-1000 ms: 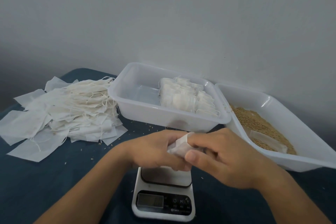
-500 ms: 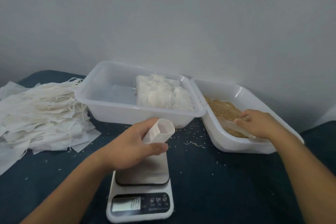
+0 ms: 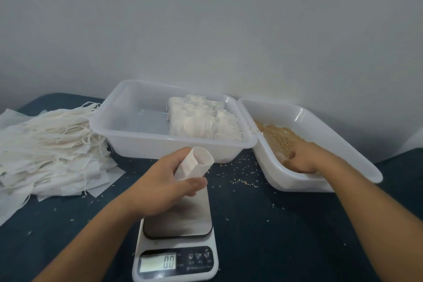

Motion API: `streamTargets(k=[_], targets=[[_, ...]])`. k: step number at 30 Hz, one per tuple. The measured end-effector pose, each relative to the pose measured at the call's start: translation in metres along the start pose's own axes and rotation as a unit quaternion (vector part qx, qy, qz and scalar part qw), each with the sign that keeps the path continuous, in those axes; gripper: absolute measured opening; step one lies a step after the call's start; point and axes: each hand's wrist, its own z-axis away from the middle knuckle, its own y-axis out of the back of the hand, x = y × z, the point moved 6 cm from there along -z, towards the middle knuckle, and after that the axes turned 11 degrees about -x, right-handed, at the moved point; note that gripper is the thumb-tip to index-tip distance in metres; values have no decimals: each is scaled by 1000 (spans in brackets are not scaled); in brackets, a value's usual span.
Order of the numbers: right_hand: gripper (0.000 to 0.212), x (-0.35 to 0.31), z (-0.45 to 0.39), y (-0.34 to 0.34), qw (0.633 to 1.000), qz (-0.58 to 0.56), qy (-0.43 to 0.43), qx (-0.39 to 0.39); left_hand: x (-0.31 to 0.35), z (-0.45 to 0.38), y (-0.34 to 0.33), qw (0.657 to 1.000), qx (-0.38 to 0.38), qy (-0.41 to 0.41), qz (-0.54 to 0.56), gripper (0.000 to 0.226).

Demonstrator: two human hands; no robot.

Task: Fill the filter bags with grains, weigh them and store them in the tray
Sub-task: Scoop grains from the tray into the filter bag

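Note:
My left hand (image 3: 160, 185) holds an empty white filter bag (image 3: 196, 162) with its mouth spread open, just above the scale (image 3: 178, 258), whose display reads 0.0. My right hand (image 3: 304, 159) reaches into the white grain tray (image 3: 343, 142) at the right, fingers curled down into the brown grains (image 3: 279, 137) around a clear plastic scoop (image 3: 280, 155) that is mostly hidden. The storage tray (image 3: 137, 144) stands behind the scale, with several filled bags (image 3: 201, 121) lined up in its right half.
A large pile of empty filter bags with strings (image 3: 45, 144) lies at the left on the dark blue cloth. Spilled grains (image 3: 242, 181) are scattered between the two trays. A plain wall stands close behind the trays.
My right hand let go of the bag, moved right into the grain tray and went deeper into the grains. My left hand keeps the open bag over the scale.

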Motion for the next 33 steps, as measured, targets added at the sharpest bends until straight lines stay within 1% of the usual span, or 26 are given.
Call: streamTargets(k=[3,7,9,11,13,15,19,21,25,29,31,33], targets=[[36,-4,-7,-3,1000,8,-8,14,0,0,0,1000,2,-6,-9,27],[51,-9,-11,-8,1000,11,-14,17,0,1,3,999,8,-10,-41,31],[52,-7,-14,-7,999,24,-13,20,-1,0,4,998,7,-10,-57,29],[53,-1,-15,3,999,17,-4,39,-3,-1,4,998,10,-8,-59,25],[50,10,-14,17,999,-20,8,45,-5,-2,4,998,16,-8,-63,22],[40,21,-10,32,997,-64,14,48,-6,-3,4,998,22,-7,-61,22],[26,30,-9,49,993,-98,13,69,-11,-5,5,998,36,0,-59,32],[29,23,-16,44,988,-136,16,66,-14,-5,5,997,42,4,-69,34],[47,-5,-36,33,965,-241,44,94,-14,-4,7,995,47,6,-86,36],[46,-20,-57,23,954,-280,36,98,-11,-4,6,994,53,0,-95,28],[46,-20,-67,20,944,-315,27,98,-10,-4,5,993,56,0,-100,28],[40,-20,-71,16,932,-349,30,93,-11,-4,5,993,60,4,-100,28]])
